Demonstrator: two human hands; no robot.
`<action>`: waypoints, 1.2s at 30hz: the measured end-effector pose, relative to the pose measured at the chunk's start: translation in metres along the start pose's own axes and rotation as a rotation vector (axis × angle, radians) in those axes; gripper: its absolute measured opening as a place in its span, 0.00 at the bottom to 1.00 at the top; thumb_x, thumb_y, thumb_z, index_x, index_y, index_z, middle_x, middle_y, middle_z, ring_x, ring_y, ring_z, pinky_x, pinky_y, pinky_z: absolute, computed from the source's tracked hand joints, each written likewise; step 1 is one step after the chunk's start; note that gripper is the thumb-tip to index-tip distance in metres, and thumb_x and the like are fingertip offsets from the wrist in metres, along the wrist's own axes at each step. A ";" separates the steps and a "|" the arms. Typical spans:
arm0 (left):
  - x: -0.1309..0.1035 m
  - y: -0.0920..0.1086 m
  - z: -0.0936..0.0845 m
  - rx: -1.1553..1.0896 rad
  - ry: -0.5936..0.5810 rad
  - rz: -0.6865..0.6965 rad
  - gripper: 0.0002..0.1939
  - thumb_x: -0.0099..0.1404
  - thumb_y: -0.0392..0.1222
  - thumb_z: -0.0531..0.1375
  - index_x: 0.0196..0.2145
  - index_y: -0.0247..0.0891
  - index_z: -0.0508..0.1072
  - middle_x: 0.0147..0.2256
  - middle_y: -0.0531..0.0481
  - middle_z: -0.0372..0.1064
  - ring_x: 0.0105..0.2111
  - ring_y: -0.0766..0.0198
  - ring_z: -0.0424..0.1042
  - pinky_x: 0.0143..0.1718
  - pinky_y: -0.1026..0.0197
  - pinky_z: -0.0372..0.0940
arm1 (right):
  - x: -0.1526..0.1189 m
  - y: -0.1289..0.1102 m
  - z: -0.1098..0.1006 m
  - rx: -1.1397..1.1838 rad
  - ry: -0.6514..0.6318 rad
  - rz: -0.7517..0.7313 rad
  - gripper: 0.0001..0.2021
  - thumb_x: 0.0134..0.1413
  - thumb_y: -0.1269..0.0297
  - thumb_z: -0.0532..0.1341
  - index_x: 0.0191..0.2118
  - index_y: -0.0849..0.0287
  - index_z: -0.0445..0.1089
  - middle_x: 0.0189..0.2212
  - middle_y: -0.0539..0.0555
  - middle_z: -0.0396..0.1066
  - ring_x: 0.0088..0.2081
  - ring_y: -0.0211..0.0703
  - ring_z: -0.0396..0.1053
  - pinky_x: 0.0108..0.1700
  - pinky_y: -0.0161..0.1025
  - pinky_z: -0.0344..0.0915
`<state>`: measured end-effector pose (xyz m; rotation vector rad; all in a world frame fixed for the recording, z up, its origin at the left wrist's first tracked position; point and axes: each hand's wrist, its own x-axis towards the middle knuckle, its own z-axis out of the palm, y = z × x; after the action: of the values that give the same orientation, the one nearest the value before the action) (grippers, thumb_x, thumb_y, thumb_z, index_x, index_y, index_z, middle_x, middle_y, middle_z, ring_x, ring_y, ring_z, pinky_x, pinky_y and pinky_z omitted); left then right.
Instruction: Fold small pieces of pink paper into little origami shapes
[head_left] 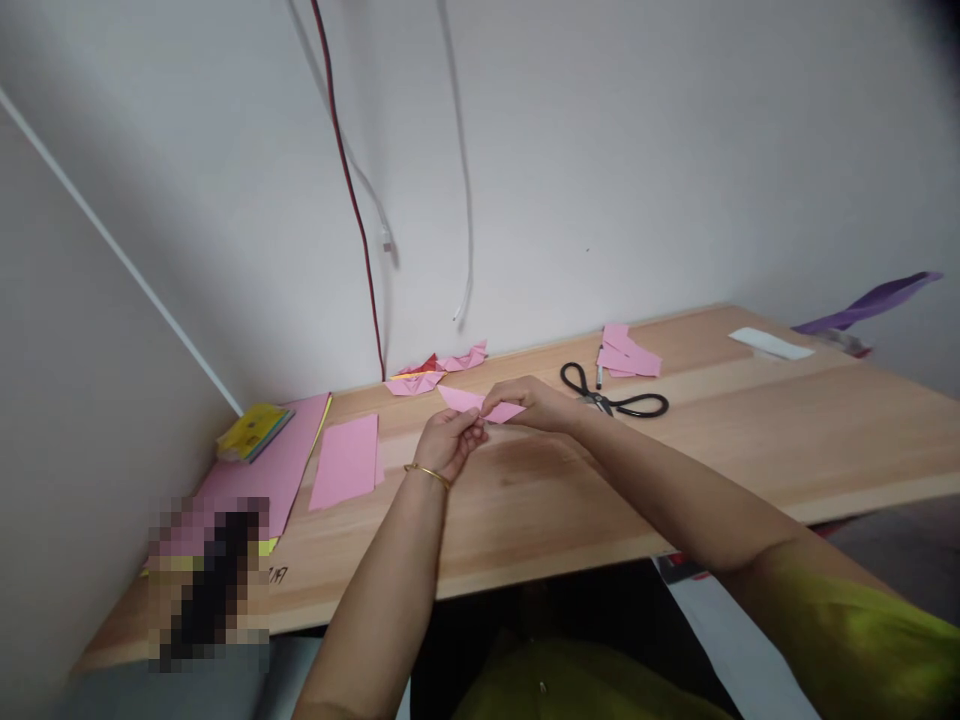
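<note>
A small folded piece of pink paper (459, 399) is held above the wooden table between my two hands. My left hand (451, 440), with a gold bangle at the wrist, pinches its lower edge. From the right, my right hand (529, 402) grips the same paper, its fingers curled over it and its fingertips meeting those of my left hand. Just behind, near the wall, lie folded pink paper shapes (415, 383), with a red piece among them. Flat pink paper rectangles (346, 462) rest left of my left hand.
Black-handled scissors (600, 402), a marker (599, 368) and pink paper pieces (630, 356) lie to the right. A white strip (771, 344) is farther right. Large pink sheets (279, 480) with a yellow packet (251, 432) lie left. Cables (349, 165) hang along the wall.
</note>
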<state>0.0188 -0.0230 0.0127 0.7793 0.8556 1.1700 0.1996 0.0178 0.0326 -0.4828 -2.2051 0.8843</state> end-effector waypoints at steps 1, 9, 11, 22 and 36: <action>0.000 0.000 0.000 0.001 -0.005 0.012 0.12 0.45 0.39 0.67 0.22 0.30 0.68 0.21 0.50 0.68 0.20 0.73 0.64 0.29 0.63 0.64 | 0.000 0.001 0.000 -0.008 0.014 -0.006 0.12 0.47 0.59 0.62 0.37 0.59 0.73 0.35 0.55 0.73 0.38 0.41 0.69 0.42 0.37 0.62; 0.005 -0.005 0.004 0.140 0.123 0.177 0.11 0.43 0.41 0.67 0.22 0.30 0.71 0.21 0.50 0.68 0.21 0.71 0.65 0.28 0.65 0.63 | 0.002 0.002 0.004 0.072 0.168 0.091 0.12 0.46 0.55 0.62 0.31 0.60 0.73 0.32 0.55 0.71 0.36 0.41 0.68 0.41 0.39 0.63; 0.005 -0.006 0.003 0.166 0.130 0.218 0.11 0.44 0.41 0.66 0.23 0.31 0.72 0.21 0.49 0.69 0.21 0.71 0.65 0.29 0.66 0.63 | 0.002 0.004 0.008 0.146 0.224 0.129 0.12 0.46 0.55 0.62 0.31 0.60 0.72 0.32 0.55 0.71 0.37 0.40 0.68 0.42 0.40 0.63; 0.007 -0.007 0.003 0.203 0.135 0.266 0.10 0.45 0.41 0.65 0.24 0.31 0.74 0.22 0.49 0.69 0.23 0.70 0.66 0.32 0.64 0.63 | 0.004 0.000 0.024 0.381 0.338 0.273 0.13 0.46 0.56 0.62 0.32 0.61 0.65 0.29 0.53 0.72 0.35 0.40 0.70 0.42 0.41 0.65; 0.005 -0.006 0.012 0.100 0.159 0.229 0.09 0.42 0.38 0.66 0.23 0.31 0.73 0.24 0.50 0.70 0.22 0.72 0.65 0.31 0.65 0.63 | 0.005 -0.002 0.027 0.338 0.388 0.287 0.14 0.45 0.54 0.62 0.32 0.60 0.64 0.29 0.52 0.71 0.34 0.42 0.71 0.42 0.43 0.66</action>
<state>0.0328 -0.0204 0.0125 0.8921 0.9814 1.4144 0.1762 0.0073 0.0222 -0.7456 -1.6200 1.1768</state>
